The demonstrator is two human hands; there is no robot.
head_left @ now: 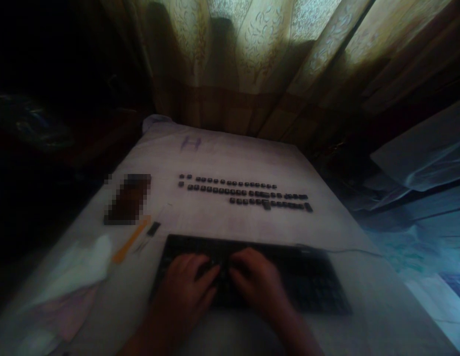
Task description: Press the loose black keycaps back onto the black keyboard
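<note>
A black keyboard (311,284) lies near the front of the cloth-covered table. Over its left part is my left hand (185,284), its fingers curled and the thumb and index tips close together near the keys. My right hand (255,277) rests just right of it, fingers bent inward toward the keyboard's middle. The two hands are a small gap apart. Whatever either set of fingertips may hold is too dark and small to make out. Beyond the keyboard, loose black keycaps (235,192) lie in rows on the cloth.
The pale tablecloth (230,158) bears a blurred-out dark object (129,200), an orange strip (131,240), a small dark tool (153,229) and a crumpled cloth (77,267) at the left. A cable (352,251) runs off right. Curtains (259,49) hang behind.
</note>
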